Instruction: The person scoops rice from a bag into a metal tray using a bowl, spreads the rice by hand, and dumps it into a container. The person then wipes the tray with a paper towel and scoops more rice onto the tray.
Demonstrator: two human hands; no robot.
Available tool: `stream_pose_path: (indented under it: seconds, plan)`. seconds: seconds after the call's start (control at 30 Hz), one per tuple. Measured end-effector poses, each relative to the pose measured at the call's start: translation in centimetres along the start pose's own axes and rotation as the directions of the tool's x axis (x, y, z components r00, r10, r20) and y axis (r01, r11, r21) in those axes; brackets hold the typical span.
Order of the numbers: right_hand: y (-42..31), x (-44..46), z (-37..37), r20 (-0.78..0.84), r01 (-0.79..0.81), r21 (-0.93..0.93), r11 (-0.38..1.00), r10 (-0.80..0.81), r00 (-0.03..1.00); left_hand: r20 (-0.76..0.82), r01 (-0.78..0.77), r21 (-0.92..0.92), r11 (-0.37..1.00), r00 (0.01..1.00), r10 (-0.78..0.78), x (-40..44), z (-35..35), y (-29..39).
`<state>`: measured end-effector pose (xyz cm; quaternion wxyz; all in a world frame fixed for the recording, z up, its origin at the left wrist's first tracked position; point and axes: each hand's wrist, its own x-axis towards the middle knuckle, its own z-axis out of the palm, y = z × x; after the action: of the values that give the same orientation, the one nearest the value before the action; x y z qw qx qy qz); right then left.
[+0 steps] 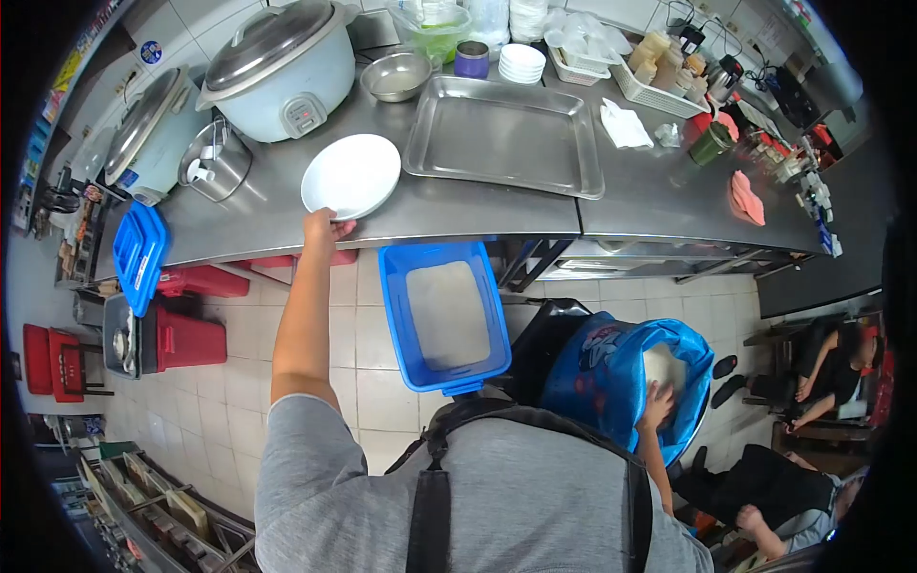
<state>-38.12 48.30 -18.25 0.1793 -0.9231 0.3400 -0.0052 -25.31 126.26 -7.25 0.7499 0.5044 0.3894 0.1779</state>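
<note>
My left hand (327, 226) grips the near rim of a shallow white bowl (353, 174), which rests on the steel counter (458, 218). My right hand (656, 406) is at the mouth of a large blue bag (592, 372) on my right, over the pale grain (663, 368) inside. Its fingers look stretched out, with nothing visible in them; the fingertips are partly hard to make out. On the floor in front of me, between my arms, stands a blue plastic tub (390, 315) with a layer of white grain (447, 315), which looks like rice.
A steel tray (506, 134), a metal bowl (395, 76), a large rice cooker (287, 76) and a steel pot (218, 162) stand on the counter. A blue lid (140, 250) leans at its left end. Red bins (191, 341) are on the left; two people (829, 372) sit at right.
</note>
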Motion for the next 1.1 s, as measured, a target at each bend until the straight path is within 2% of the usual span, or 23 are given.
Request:
stream_pose_path:
  seconds: [0.03, 0.13, 0.23, 0.33, 0.37, 0.43, 0.47, 0.53, 0.6, 0.63, 0.73, 0.77, 0.8, 0.87, 0.93, 1.0, 1.07, 1.1]
  plan:
    - [0.6, 0.2, 1.0, -0.062, 0.0, -0.027, 1.0, -0.002, 0.998, 0.035, 0.004, 0.008, 1.0, 0.999, -0.004, -0.7, -1.1, 0.1]
    - [0.3, 0.8, 1.6, -0.082, -0.025, -0.074, 0.997, 0.019, 0.996, 0.188, 0.036, 0.052, 0.998, 0.981, -0.045, -4.9, -4.0, 0.5]
    - [0.3, 2.7, 2.3, -0.041, -0.002, 0.038, 0.999, 0.004, 0.999, 0.22, 0.195, -0.036, 0.98, 0.958, -0.182, -10.9, -4.2, 1.4]
    - [0.4, 4.1, 2.8, -0.052, 0.006, 0.046, 0.999, -0.003, 0.999, 0.52, 0.321, -0.239, 0.916, 0.839, -0.158, -14.7, -3.2, 1.8]
    - [0.2, 4.5, 2.8, -0.065, 0.006, 0.04, 0.999, -0.003, 0.998, 0.68, 0.371, -0.258, 0.892, 0.726, -0.105, -14.9, -3.2, 1.8]
    - [-1.1, 4.5, 2.1, -0.038, 0.003, 0.074, 0.997, 0.0, 0.999, 0.643, 0.355, -0.259, 0.898, 0.757, -0.113, -16.3, -1.3, 2.8]
    - [-1.6, 4.8, 1.6, -0.03, 0.0, 0.09, 0.996, 0.002, 1.0, 0.615, 0.322, -0.233, 0.917, 0.78, -0.117, -17.0, -0.2, 3.4]
    - [-1.3, 5.9, 2.6, -0.119, 0.058, 0.066, 0.996, -0.05, 0.992, 0.578, 0.211, -0.141, 0.967, 0.811, -0.092, -18.4, 1.7, 4.5]
    - [-1.4, 7.3, 2.4, -0.025, 0.008, 0.099, 0.995, -0.006, 1.0, 0.583, 0.053, 0.001, 0.999, 0.811, -0.043, -20.3, 4.6, 5.5]
    - [-1.9, 7.4, 2.2, -0.049, 0.005, 0.138, 0.99, 0.002, 0.999, 0.523, -0.02, 0.052, 0.998, 0.852, -0.01, -21.7, 6.3, 5.8]
    - [-3.8, 7.3, 0.8, -0.036, -0.037, 0.175, 0.984, 0.044, 0.998, 0.658, -0.115, 0.142, 0.983, 0.753, -0.007, -24.9, 12.0, 5.7]
    - [-3.1, 8.0, 1.7, -0.122, -0.02, 0.205, 0.979, 0.045, 0.991, 0.652, -0.118, 0.193, 0.974, 0.758, -0.037, -26.0, 13.7, 5.0]
    - [-2.6, 8.6, 2.6, -0.203, 0.005, 0.225, 0.974, 0.041, 0.978, 0.706, -0.072, 0.221, 0.973, 0.7, -0.109, -26.6, 15.9, 4.2]
    - [-4.8, 7.7, -0.3, -0.298, 0.075, 0.309, 0.948, 0.022, 0.954, 0.783, 0.008, 0.278, 0.961, 0.578, -0.231, -27.8, 19.8, 2.4]
    - [-4.1, 8.7, -1.4, -0.256, 0.124, 0.426, 0.896, -0.012, 0.967, 0.786, -0.001, 0.356, 0.934, 0.541, -0.299, -30.8, 24.7, 0.6]
    - [-3.2, 9.8, -1.8, -0.174, 0.122, 0.572, 0.811, -0.025, 0.984, 0.84, -0.056, 0.377, 0.924, 0.442, -0.316, -33.2, 29.5, -1.9]
    - [-1.7, 10.7, -1.8, -0.041, 0.047, 0.722, 0.69, -0.025, 0.999, 0.858, -0.248, 0.471, 0.847, 0.352, -0.374, -35.6, 34.4, -3.7]
    - [-1.3, 10.9, -2.6, 0.044, -0.015, 0.831, 0.556, -0.039, 0.998, 0.855, -0.381, 0.508, 0.773, 0.332, -0.399, -37.3, 36.9, -4.4]
